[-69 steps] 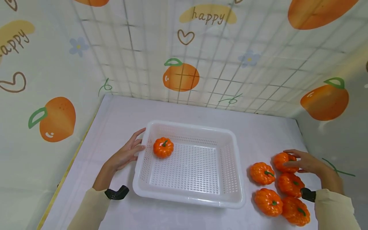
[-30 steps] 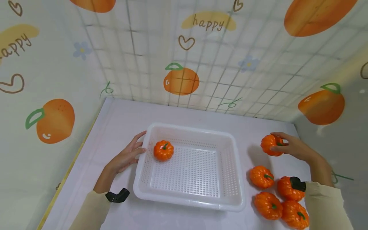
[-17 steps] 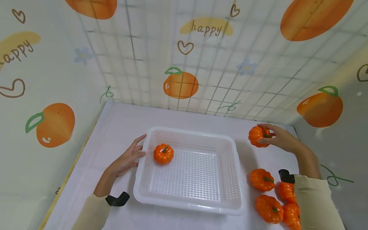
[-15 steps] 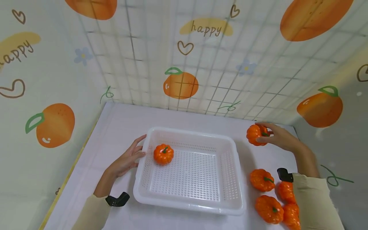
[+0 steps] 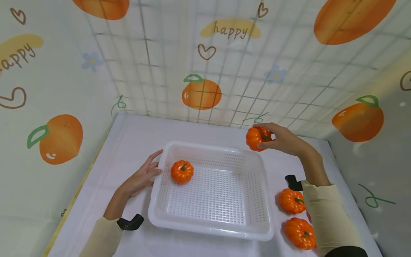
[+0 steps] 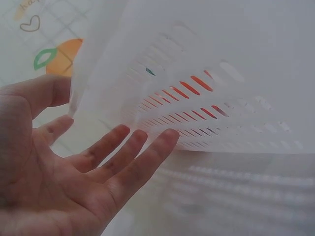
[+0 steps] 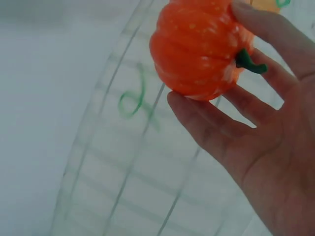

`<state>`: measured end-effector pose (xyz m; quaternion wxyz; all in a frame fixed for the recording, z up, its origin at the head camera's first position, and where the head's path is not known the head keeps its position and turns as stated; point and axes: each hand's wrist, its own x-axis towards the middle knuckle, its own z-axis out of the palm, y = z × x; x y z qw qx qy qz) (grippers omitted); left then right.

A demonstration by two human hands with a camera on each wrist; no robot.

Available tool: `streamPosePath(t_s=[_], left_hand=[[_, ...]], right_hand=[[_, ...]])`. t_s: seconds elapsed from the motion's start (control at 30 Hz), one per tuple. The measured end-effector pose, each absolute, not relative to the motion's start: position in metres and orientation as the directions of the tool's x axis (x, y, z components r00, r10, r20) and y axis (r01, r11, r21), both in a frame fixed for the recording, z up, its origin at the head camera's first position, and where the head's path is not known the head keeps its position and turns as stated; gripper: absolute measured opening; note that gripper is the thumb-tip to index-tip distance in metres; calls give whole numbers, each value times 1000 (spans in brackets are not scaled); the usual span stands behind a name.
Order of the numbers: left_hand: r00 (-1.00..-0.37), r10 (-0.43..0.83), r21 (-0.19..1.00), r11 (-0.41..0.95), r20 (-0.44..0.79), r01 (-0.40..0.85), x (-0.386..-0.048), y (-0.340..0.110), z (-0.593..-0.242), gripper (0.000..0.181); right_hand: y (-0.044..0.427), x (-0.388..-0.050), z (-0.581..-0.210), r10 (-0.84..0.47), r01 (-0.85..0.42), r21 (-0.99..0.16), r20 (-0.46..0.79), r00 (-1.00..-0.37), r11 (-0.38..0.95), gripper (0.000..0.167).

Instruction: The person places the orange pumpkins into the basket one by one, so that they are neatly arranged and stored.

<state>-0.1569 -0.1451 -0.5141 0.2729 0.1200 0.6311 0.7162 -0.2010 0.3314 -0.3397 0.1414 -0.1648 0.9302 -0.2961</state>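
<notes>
A white plastic basket (image 5: 210, 232) sits on the table with one small orange pumpkin (image 5: 182, 172) in its far left part. My left hand (image 5: 138, 182) rests against the basket's left side. In the left wrist view the fingers of the left hand (image 6: 93, 172) are spread and fairly straight, their tips at the slotted wall. My right hand (image 5: 282, 139) holds another pumpkin (image 5: 255, 138) in the air near the basket's far right corner. The right wrist view has this pumpkin (image 7: 199, 49) between thumb and fingers, its green stem towards the palm.
To the right of the basket lie more pumpkins, one nearer the back (image 5: 291, 200) and one nearer the front (image 5: 300, 233). The right sleeve (image 5: 327, 214) covers most of the others. A printed cloth wall (image 5: 167, 82) stands behind the table.
My right hand has lifted a pumpkin from the group on the right and carried it left and away, towards the basket's far right corner. The left hand has stayed at the basket.
</notes>
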Motion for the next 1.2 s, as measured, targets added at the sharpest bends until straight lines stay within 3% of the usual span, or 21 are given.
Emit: streamPosePath(t_s=[0.5, 1.2], left_hand=[[-815, 560, 973, -68, -147, -223, -157, -146, -514, 70], [-820, 552, 974, -57, -151, -218, -156, -147, -512, 72]], right_hand=[[218, -202, -343, -609, -340, -690, -183, -772, 639, 62], [126, -154, -380, -806, -575, -579, -299, -510, 578, 59]])
